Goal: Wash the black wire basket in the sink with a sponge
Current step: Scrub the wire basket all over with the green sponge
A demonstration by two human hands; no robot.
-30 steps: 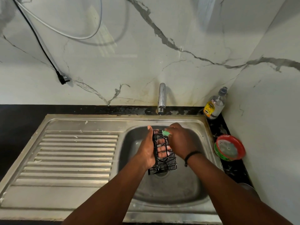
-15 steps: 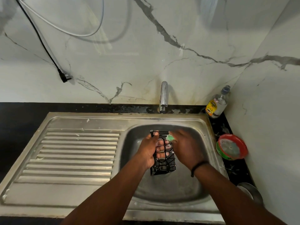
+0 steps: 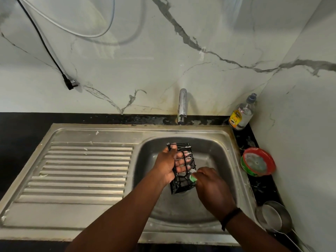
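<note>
Scrubbing stage right now, as far as I can judge from the head view; the black wire basket [image 3: 183, 168] is held up over the bowl of the sink [image 3: 214, 153], standing more or less on end, not resting on the bottom as far as I can see. My left hand [image 3: 168, 165] is wrapped round its left side with the fingers [image 3: 179, 163] poking through the wires into the inside, so that hand is closed on the basket. My right hand [image 3: 209, 186] is bunched around a small green sponge [image 3: 192, 178], pressed against the lower right edge of the basket; only a sliver of green shows past the knuckles.

Bits of white foam sit on the upper wires, so soap is on already; the tap [image 3: 182, 106] isn't visibly running.

Next move, I reckon: work the sponge along the remaining wires and turn the basket in the left hand to reach the other faces and the bottom; that calls for a firm left grip, since wet soapy wire is slippery. Rinsing looks not yet started.

Soap bottle [image 3: 242, 113] sits on the desk in the back right corner, well apart.
</note>
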